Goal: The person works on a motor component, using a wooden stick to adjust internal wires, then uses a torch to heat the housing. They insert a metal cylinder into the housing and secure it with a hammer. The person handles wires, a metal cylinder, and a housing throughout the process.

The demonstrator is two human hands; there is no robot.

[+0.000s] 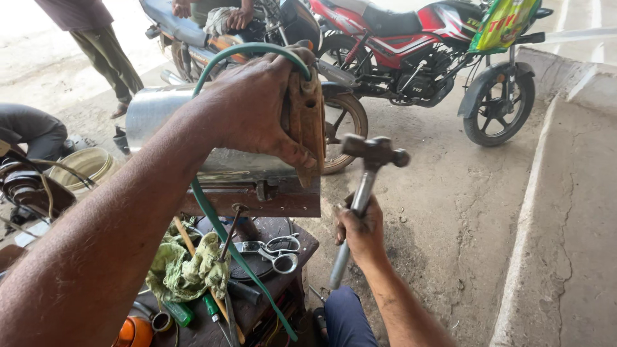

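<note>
Left hand point(257, 103) clamped on wood block point(307, 125) against metal sheet point(160, 112) above angle iron point(257, 200); right hand point(361, 232) closed on hammer point(367, 173) beside block: strike squarely, clear of fingers

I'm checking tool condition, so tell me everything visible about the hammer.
The hammer has a dull, worn metal head and a smooth silvery metal handle. The right hand grips the handle near its middle, head raised and tilted up beside the wooden block and shiny metal sheet. Its lower end points down toward the person's knee.

metal cylinder point(160, 109) on vise point(257, 196) | scissors point(276, 250) on bench below | motorcycle point(418, 58) behind
</note>
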